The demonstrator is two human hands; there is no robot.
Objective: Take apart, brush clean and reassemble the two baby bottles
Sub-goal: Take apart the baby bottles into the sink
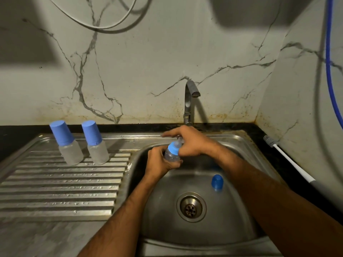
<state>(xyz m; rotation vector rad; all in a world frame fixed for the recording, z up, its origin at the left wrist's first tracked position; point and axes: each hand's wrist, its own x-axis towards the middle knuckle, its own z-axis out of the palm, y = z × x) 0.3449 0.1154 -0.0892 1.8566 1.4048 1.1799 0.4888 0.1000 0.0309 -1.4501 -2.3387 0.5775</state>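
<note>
- Clear plastic baby bottle w/ blue screw ring (172, 152) held over the stainless steel sink basin (239, 145), tilted, top toward the back right.
- Left hand (160, 162) wraps the bottle body; fingers cover most of the lower half, base not visible.
- Right hand (189, 142) curls over the top end, pinching the clear teat (179, 140); teat mostly hidden, blurry. Index finger sticks out straight to the left.
- Small blue dome cap (217, 182) sits loose in the basin, right of the bottle, near the round metal drain (191, 207), partly under the right forearm's line.
- Two more clear bottles w/ tall blue caps, left one (67, 143) and right one (95, 143), stand just beside each other at the back of the ribbed steel drainboard (61, 190), well apart from the hands. Both look assembled.
- White long-handled bottle brush (289, 160) lies on the dark bench strip right of the sink; handle end cut off behind the right arm.
- Grey metal tap (189, 101) rises behind the hands; base hidden by the right hand.
- Front ribs of the drainboard are bare; basin floor open around the drain.
- Blue hose (332, 71) on right wall, cut by frame edge.
</note>
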